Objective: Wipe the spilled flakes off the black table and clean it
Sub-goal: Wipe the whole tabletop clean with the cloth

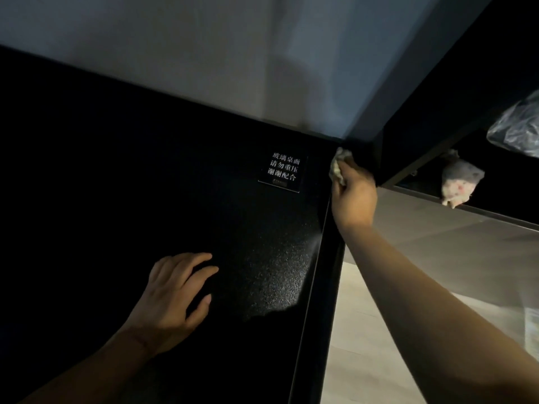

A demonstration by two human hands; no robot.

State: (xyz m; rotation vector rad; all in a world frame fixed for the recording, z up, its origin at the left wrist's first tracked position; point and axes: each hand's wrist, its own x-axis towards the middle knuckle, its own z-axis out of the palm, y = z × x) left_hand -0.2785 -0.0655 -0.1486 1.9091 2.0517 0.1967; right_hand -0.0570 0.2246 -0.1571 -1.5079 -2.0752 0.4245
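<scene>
1. Head view, surface. The table (116,185) is black with a fine grain. A label (284,170) is fixed near its far right corner, and its print says the top is glass and should not be pressed hard. A patch of light falls on the top just nearer than the label. No flakes can be told apart from the grain there, and the rest is too dark to judge.
2. Head view, tool. A pale crumpled cloth (338,167) lies just right of the label, at the table's right rim where it meets the wall (204,53).
3. Head view, right hand (354,196). It is right of the label and clenched around the cloth, with a wad showing past the knuckles. The fingertips are hidden.
4. Head view, left hand (175,293). It is well nearer than the label and to its left. It rests on the top with fingers spread and slightly bent, grasping nothing.
5. Handling, as a judgement. The cloth looks soft, light and easily bunched, so a gathered wad in the palm suits it. The top is stiff, smooth and breakable, so light strokes are wise, and so is little weight on the bracing hand. Flakes are likely to lodge in the rim groove.
6. Head view, surroundings. Far right of the label, a shelf (493,218) carries a pale bundle (460,180) and a plastic bag (517,129).
</scene>
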